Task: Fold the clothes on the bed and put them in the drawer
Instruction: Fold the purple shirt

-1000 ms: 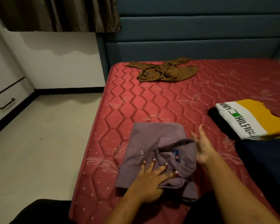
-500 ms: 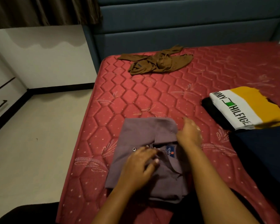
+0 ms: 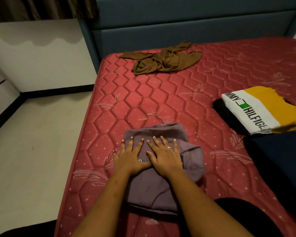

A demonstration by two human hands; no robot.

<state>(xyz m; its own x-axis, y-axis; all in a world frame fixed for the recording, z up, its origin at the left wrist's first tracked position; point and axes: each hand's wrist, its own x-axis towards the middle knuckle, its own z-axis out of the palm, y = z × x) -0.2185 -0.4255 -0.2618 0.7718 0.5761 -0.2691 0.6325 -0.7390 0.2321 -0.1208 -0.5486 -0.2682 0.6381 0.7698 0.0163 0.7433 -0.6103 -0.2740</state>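
Purple shirt [image 3: 154, 190] lies flat beneath left hand [image 3: 132, 158] and right hand [image 3: 166, 156].

Blue padded headboard [image 3: 186, 19] far beyond the left hand [image 3: 132, 159], white wall [image 3: 41, 57] and dark curtain [image 3: 41, 7] up-left of it, pale floor [image 3: 32, 159] left, dim light.
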